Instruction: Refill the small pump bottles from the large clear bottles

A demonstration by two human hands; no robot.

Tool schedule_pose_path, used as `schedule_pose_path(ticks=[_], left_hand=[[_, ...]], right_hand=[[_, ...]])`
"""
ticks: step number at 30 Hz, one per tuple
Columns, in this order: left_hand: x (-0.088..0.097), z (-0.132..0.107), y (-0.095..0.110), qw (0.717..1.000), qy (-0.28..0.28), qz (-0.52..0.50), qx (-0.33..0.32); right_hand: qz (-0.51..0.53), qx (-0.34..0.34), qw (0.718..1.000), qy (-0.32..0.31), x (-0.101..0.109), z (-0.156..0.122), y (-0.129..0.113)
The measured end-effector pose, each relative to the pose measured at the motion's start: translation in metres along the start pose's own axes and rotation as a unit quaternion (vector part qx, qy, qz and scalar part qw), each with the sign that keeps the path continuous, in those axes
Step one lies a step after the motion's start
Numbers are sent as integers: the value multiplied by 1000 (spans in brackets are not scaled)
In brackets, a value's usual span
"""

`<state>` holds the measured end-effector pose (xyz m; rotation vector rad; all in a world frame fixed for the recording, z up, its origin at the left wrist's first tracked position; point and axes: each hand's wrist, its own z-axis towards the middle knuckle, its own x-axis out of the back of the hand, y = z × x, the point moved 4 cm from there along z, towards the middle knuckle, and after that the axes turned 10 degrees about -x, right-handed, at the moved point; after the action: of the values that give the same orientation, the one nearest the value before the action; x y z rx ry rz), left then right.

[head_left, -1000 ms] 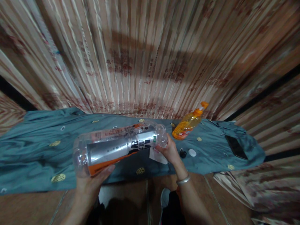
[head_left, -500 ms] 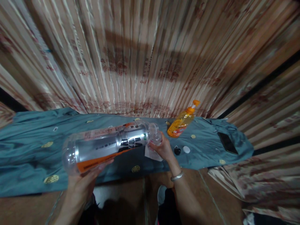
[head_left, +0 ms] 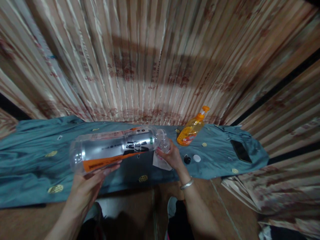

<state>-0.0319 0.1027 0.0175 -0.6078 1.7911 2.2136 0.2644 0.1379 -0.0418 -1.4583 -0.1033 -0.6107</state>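
Note:
A large clear plastic bottle (head_left: 117,150) with a silver and orange label lies on its side in both my hands, above a teal cloth (head_left: 37,156). My left hand (head_left: 87,183) cups the bottle from below near its base, fingers curled up around the label. My right hand (head_left: 170,156) is closed around the neck end. A white slip of paper (head_left: 158,163) shows under that hand; whether the fingers pinch it too I cannot tell. A silver bracelet (head_left: 187,184) sits on my right wrist.
An orange pump bottle (head_left: 191,131) lies tilted on the cloth beyond my right hand. A small black cap (head_left: 187,160) and a white cap (head_left: 196,158) lie beside it. A dark phone (head_left: 240,150) rests at the cloth's right end. Striped curtain (head_left: 150,60) hangs behind.
The bottle's base end has dropped and then come up a little, so it lies closer to level. The view has shifted slightly. Both hands keep their hold.

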Motion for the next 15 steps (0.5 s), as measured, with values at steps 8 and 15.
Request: schedule_pose_path(ticks=[8, 15], left_hand=[[-5, 11, 1, 997, -7, -68, -31], [-12, 11, 4, 996, 14, -75, -43]], right_hand=[[1, -5, 1000, 5, 1, 0, 1], [-15, -1, 1000, 19, -1, 3, -3]])
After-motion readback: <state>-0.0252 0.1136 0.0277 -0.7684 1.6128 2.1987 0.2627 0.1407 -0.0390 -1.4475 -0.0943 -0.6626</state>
